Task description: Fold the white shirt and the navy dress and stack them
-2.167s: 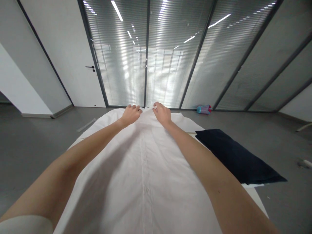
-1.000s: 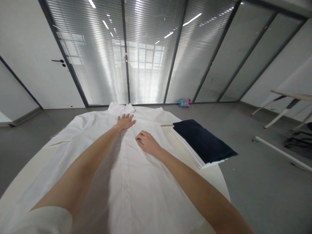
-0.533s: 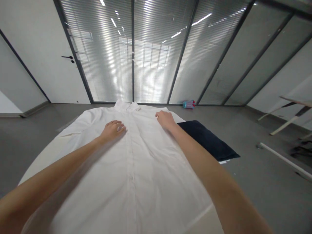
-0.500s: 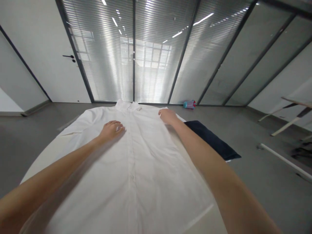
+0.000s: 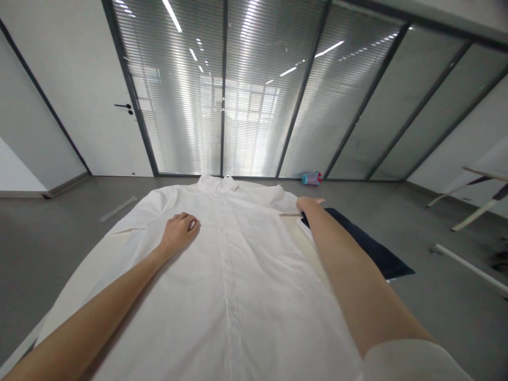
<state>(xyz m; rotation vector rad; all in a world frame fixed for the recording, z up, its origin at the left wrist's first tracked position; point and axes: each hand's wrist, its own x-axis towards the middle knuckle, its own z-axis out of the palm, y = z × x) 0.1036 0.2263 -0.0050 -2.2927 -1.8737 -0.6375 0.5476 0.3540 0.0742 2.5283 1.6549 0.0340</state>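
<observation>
A white button-up shirt (image 5: 257, 264) lies spread front up over a pale round-edged table (image 5: 85, 270), its collar at the far end. My left hand (image 5: 180, 231) rests on the left side of the shirt front, fingers lying on the cloth and the thumb curved beside them. At the far right, my right hand (image 5: 309, 204) is closed on the end of the shirt's short sleeve (image 5: 286, 200), one finger sticking out to the right. The forearm partly hides the hand's grip.
Dark navy folded cloth (image 5: 365, 241) lies at the table's right edge, with white material under it. A blue and red patterned item (image 5: 311, 178) stands on the floor by the glass partition (image 5: 254, 132). Table legs (image 5: 478, 211) and a white bar (image 5: 472, 267) are at right.
My right hand has moved right, and the sleeve now stretches outward from the shoulder. My left hand stays on the shirt front. The view has shifted slightly.
</observation>
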